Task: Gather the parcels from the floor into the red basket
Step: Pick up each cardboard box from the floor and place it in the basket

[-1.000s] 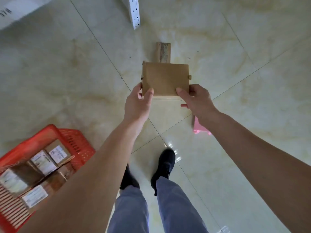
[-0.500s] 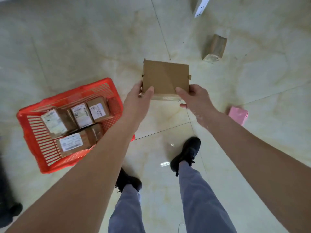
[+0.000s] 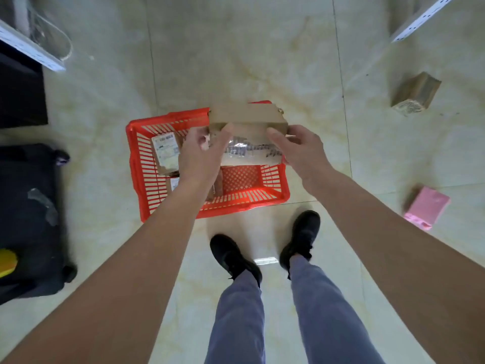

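- We stand on the pale tiled floor (image 3: 236, 53), feet just behind the basket, so that the drop falls straight ahead of us without a stretch.
- The red basket (image 3: 136, 164) sits on the floor directly below our arms; its right half shows bare mesh, and that, we judge, is why we carry the load over that side.
- The cardboard box (image 3: 246, 124) hangs in the air above the basket's far right part, taped face turned toward us, held level between both sides so it can go down flat.
- Our left hand (image 3: 202, 156) clasps the box's left end, fingers (image 3: 195, 135) curled round its edge; our right hand (image 3: 301, 151) clasps the right end the same way, thumb on top. Two hands suit a box this wide.
- A labelled parcel (image 3: 165, 151) already lies against the basket's left wall, with others partly hidden under our left arm.
- A brown parcel (image 3: 416, 93) waits on the floor to the far right, well apart from the basket.
- A pink parcel (image 3: 426, 204) lies nearer on the right, also waiting to be gathered.
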